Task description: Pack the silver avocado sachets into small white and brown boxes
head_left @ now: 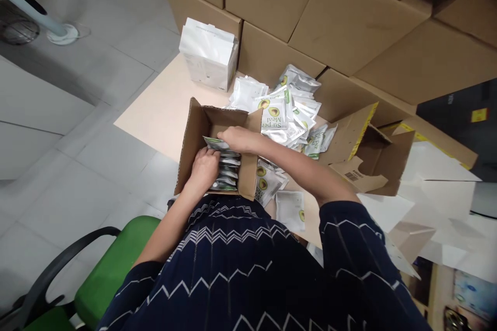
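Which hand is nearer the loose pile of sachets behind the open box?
Right. The right hand is at the far end of the box, close to the pile of sachets; the left hand is at its near left side, farther off.

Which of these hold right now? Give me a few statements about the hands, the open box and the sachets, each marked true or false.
1. The left hand and the right hand both reach into the small open box. True.
2. That box holds nothing. False: a row of sachets is packed in it, under the hands.
3. A pile of loose sachets lies on the table beyond the box. True.
4. The white box sits inside the open one. False: it stands apart, at the table's far corner.
5. The chair is red. False: its seat is green.
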Tool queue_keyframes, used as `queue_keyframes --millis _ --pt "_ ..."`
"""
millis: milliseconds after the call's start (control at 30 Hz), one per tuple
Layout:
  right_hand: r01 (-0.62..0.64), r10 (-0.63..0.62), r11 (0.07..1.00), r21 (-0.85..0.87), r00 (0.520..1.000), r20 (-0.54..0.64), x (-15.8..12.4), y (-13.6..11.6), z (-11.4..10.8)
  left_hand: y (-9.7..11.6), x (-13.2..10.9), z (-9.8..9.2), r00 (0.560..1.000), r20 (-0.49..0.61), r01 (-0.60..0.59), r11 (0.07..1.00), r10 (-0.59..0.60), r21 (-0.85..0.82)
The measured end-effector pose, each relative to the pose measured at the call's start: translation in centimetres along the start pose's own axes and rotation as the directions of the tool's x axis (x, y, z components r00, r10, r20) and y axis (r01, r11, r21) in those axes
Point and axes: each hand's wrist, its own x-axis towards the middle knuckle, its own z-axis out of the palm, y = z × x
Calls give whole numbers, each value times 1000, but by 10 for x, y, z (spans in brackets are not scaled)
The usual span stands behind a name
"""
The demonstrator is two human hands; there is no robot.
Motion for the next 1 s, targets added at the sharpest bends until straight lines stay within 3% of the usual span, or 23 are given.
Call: queue_keyframes --millis 167,367,467,567,667,733,767,833,867,900,967,1000 --pt "16 -19 999 29 993 114 21 -5 6 -3 -9 11 995 -98 3 996 -13 -94" --pt "11 -9 1000 -7 970 242 26 -5 14 1 -12 22 952 -256 110 967 -168 -229" --pt "-11 3 999 32 973 233 23 -2 20 1 -8 27 935 -329 40 959 -135 -282" --pt "28 -42 991 133 993 109 11 -3 20 -2 -5 31 945 -321 -37 961 -55 -274" --pt "159 -73 910 383 970 -230 -14 7 16 -6 -7 31 963 -265 -19 969 -48 -246" --pt "193 132 797 572 869 -477 -34 29 16 -7 -10 30 971 -232 5 975 -57 -221" --pt "165 304 743 648 780 -547 -43 46 19 -8 -11 30 974 -219 12 977 -60 -213" --pt "20 636 658 753 520 -570 -56 86 31 -8 -13 30 977 -204 20 979 -63 -205" --pt "-73 745 615 785 382 -548 -60 107 40 -8 -13 30 978 -201 21 979 -63 -201" --pt "-181 811 571 801 281 -514 -62 127 49 -8 -13 30 978 -201 21 980 -62 -198" --pt "-388 881 473 791 222 -418 -61 158 69 -9 -13 30 977 -207 19 981 -59 -193" --pt "-471 903 430 771 231 -362 -59 168 78 -9 -12 30 976 -211 17 981 -58 -192"
